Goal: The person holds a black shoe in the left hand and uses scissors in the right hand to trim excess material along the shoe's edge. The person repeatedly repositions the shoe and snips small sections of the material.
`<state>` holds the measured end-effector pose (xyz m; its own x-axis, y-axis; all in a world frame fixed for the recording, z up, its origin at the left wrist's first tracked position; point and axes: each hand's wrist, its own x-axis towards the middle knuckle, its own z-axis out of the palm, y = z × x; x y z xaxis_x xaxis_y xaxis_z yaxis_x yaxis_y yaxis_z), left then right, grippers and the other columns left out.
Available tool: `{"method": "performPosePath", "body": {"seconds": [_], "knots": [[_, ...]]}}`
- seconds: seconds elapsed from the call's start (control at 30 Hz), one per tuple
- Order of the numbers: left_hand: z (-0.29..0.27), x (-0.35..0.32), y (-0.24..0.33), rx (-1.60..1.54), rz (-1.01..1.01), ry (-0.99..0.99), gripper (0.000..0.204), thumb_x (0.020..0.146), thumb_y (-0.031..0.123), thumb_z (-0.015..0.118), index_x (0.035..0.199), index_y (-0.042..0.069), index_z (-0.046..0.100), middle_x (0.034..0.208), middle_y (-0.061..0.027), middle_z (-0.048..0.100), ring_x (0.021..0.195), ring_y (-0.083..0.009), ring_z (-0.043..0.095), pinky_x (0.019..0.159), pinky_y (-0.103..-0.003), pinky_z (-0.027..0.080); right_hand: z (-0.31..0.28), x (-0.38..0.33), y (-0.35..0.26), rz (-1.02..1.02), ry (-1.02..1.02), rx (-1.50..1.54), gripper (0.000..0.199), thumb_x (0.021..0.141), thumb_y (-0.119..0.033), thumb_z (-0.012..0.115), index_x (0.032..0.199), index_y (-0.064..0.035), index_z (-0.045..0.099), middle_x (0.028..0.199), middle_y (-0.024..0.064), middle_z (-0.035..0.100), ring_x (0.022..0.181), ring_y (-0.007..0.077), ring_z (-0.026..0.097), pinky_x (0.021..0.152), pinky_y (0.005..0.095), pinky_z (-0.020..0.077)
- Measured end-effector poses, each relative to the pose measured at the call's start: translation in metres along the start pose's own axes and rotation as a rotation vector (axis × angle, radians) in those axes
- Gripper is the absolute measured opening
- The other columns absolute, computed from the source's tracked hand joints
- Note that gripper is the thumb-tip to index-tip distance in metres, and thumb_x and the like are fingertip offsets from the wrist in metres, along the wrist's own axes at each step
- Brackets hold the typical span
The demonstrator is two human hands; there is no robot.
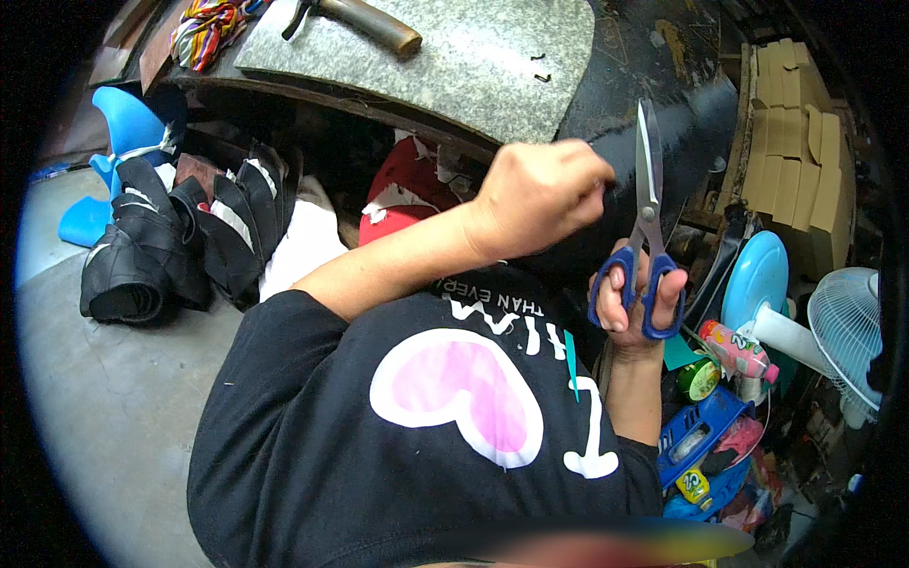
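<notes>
My right hand (632, 293) grips blue-handled scissors (648, 227), fingers through the loops, blades pointing up and nearly closed against a sheet of black material (696, 128). My left hand (538, 194) is closed on the edge of that black sheet just left of the blades, holding it taut. The sheet hangs from the dark bench edge down toward my lap. A thin teal sliver (571, 362) lies on my black shirt below the hands.
A grey stone slab (454, 57) lies on the bench with a wooden-handled hammer (365, 21) and coloured cords (204, 28). Black rubber pieces (180, 241) pile on the floor at left beside a blue stool (123, 133). Cardboard stacks (791, 133), a white fan (847, 331), a blue basket (705, 440) crowd the right.
</notes>
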<state>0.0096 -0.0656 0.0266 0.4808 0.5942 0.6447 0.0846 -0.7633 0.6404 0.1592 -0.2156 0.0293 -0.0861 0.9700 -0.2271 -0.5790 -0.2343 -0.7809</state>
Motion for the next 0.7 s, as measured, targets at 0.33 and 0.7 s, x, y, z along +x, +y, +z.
{"method": "performPosePath", "body": {"seconds": [0.33,0.7], "knots": [[0.016,0.001,0.007,-0.046,-0.011,-0.127,0.012,0.075,0.002,0.067,0.086,0.001,0.063,0.077,-0.0135,0.064,0.067,-0.0287,0.066,0.059,-0.035,0.053,-0.006,0.024,-0.02,-0.461,0.417,-0.493,0.053,0.076,-0.035,0.079,0.106,-0.0037,0.05,0.08,0.0037,0.055,0.071,0.011,0.054,0.064,0.0219,0.0425],[0.021,0.014,-0.005,-0.294,-0.404,-0.326,0.015,0.082,0.005,0.067,0.096,0.001,0.067,0.077,-0.0117,0.066,0.064,-0.0149,0.064,0.061,-0.027,0.051,-0.015,0.056,-0.029,-0.408,0.528,-0.603,0.036,0.074,-0.003,0.074,0.102,-0.0018,0.051,0.089,0.0027,0.058,0.08,0.0101,0.058,0.075,0.0229,0.0482]]}}
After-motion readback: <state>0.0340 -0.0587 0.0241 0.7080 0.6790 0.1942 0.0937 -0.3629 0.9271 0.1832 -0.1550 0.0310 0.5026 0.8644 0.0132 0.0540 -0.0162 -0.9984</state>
